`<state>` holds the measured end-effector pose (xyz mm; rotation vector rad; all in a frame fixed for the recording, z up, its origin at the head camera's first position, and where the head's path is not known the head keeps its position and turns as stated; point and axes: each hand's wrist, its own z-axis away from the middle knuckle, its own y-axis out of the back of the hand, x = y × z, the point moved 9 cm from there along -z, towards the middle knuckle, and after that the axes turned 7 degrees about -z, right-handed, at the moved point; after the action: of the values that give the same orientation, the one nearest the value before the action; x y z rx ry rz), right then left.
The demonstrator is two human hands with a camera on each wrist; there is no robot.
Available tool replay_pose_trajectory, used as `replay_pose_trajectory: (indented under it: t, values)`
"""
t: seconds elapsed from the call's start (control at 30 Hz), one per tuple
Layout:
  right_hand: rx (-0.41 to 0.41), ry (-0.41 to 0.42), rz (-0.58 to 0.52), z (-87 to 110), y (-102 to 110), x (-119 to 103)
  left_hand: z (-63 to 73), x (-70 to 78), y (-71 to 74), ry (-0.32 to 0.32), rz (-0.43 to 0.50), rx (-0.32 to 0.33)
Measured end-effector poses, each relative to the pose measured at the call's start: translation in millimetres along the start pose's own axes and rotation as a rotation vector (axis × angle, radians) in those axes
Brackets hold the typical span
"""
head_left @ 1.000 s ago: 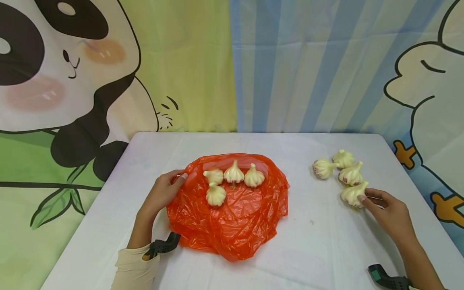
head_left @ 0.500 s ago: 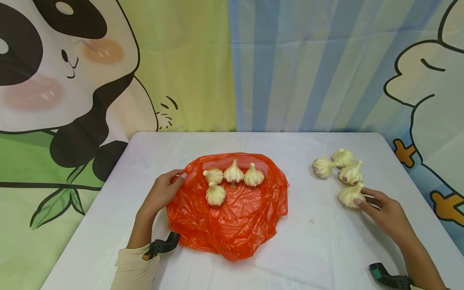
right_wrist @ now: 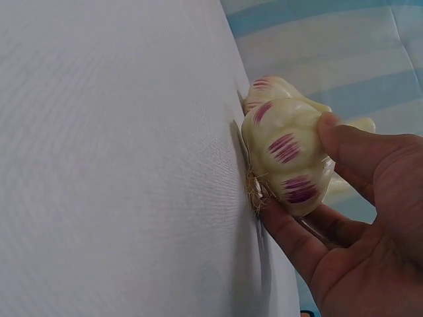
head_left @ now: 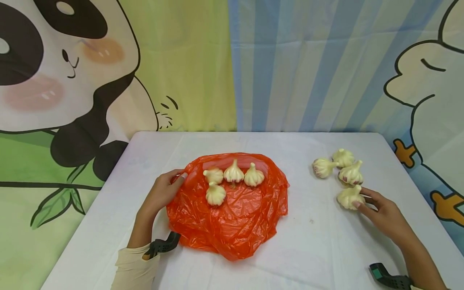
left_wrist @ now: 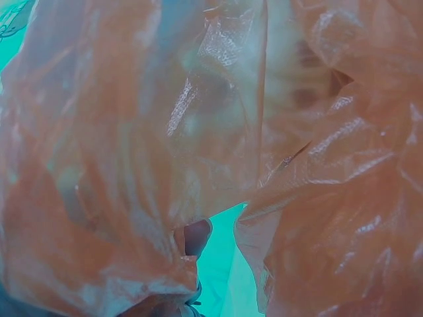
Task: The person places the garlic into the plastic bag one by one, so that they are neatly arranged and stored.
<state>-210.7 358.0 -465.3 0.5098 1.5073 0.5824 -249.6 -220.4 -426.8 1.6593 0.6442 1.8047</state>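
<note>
A red plastic bag (head_left: 235,225) lies spread wide on the table, its crinkled film filling most of the left wrist view. My left hand (head_left: 164,191) pinches the bag's left rim, thumb on top. Several garlic bulbs (head_left: 233,172) sit in the bag toward its far side. At the right, my right hand (head_left: 384,213) holds one garlic bulb (head_left: 350,197) between thumb and fingers. In the right wrist view this bulb (right_wrist: 291,155) shows purple streaks and a tuft of roots, which are right at the table surface.
Three more garlic bulbs (head_left: 342,158) lie clustered just beyond my right hand. The white-covered table (head_left: 308,241) ends at a far edge before a curtain (head_left: 308,64) with stripes and cartoon animals. Black devices (head_left: 389,278) are strapped to both wrists.
My right hand has shifted slightly left with its garlic bulb, and the bulb's stem has tipped more upright. The left hand and the bag stay in place.
</note>
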Motion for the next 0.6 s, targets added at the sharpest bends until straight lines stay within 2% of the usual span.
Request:
replay_pose_trajectory:
  t: [0.17, 0.6]
  values:
    - [0.014, 0.047, -0.026, 0.8, 2.3, -3.9, -0.3, -1.1, -0.5, 0.011, 0.003, -0.002]
    - [0.027, 0.111, -0.037, 1.4, 3.2, -16.1, -0.8, -0.6, 0.4, -0.015, -0.005, 0.007]
